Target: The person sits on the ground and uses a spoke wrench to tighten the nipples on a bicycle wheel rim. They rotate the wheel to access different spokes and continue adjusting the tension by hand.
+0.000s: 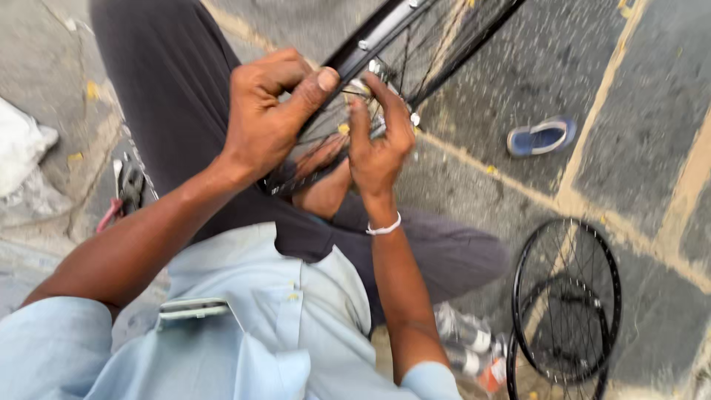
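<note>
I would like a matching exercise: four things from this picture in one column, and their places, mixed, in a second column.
1. sandal
2. wristband
3. spare wheel rim
4. phone

a. in the shirt pocket
b. lying on the pavement at lower right
c. on the right hand's wrist
d. alone on the pavement at upper right

Pairs: 1-d, 2-c, 3-b, 4-a

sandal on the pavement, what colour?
Blue sandal with a lighter, greyish footbed, lying on grey paving; head view, upper right.

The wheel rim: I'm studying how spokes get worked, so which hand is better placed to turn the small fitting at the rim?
Probably the right hand: its fingertips pinch at the fitting, while the left hand grips the wheel rim, steadying it.
</note>
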